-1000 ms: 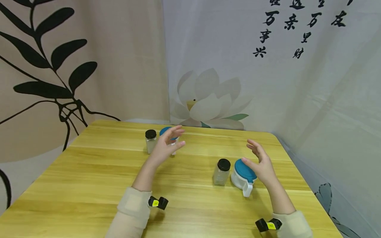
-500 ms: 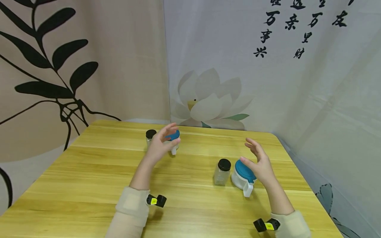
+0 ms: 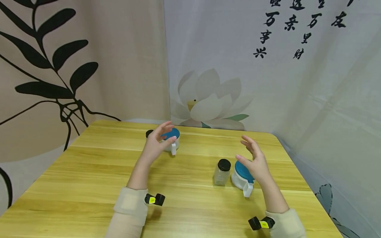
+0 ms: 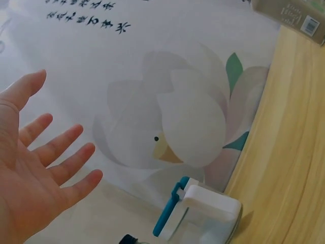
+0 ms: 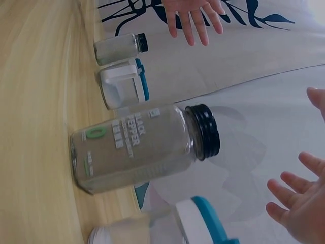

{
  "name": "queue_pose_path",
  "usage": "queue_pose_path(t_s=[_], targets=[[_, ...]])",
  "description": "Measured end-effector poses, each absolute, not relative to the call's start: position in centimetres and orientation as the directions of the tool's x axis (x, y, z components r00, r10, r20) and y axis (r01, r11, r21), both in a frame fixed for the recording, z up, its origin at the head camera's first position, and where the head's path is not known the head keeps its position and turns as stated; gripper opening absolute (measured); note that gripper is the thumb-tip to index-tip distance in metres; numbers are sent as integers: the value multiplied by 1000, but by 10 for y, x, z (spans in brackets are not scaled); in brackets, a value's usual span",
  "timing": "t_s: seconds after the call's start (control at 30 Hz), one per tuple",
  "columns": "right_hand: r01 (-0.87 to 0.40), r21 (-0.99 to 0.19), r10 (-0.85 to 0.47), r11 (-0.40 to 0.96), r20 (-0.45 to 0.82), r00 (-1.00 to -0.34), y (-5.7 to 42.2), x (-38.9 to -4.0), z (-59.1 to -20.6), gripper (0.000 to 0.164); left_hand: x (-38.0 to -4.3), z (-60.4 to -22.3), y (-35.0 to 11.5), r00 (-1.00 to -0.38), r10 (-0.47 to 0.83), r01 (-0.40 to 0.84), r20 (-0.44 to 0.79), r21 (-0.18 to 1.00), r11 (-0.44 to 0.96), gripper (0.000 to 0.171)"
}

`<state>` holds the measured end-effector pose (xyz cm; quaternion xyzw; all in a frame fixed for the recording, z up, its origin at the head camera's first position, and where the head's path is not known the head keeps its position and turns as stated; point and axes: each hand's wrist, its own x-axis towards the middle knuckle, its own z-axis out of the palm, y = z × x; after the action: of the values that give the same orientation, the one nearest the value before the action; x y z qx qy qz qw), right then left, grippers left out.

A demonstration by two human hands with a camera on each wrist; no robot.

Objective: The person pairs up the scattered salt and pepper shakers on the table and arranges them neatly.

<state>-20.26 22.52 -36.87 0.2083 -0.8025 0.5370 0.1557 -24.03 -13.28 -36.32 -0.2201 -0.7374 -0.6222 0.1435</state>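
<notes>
My left hand [image 3: 153,145] hovers by a far pair of containers, its fingers spread in the left wrist view. It hides most of a black-capped glass jar [image 3: 149,133] and part of a blue-lidded clear jar [image 3: 175,142] with a white handle. Over a nearer pair is my right hand [image 3: 256,163], fingers and thumb apart, holding nothing. Below it stands another blue-lidded jar [image 3: 241,180] with a white handle, its lid partly covered by the hand. Beside that is a black-capped glass jar [image 5: 137,147], labelled black pepper in the right wrist view.
The containers stand upright on a wooden table [image 3: 89,178]. A fabric backdrop [image 3: 208,49] with a printed lotus, leaves and characters hangs behind the table. At the left wrist view's top right corner, a beige container [image 4: 292,18] with a barcode is cut off.
My left hand has moved left and slightly back, uncovering the far blue-lidded jar and covering the far black-capped one. My right hand has shifted slightly left and back. The containers stay put.
</notes>
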Motion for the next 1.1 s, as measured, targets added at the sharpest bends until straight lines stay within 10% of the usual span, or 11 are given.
queue_pose_path(t_s=[1.1], targets=[[-557,-826,-209,79,533,-820,167,-213,-354,63,-222,-337,-145,-881,70,473,468,863,178,56]])
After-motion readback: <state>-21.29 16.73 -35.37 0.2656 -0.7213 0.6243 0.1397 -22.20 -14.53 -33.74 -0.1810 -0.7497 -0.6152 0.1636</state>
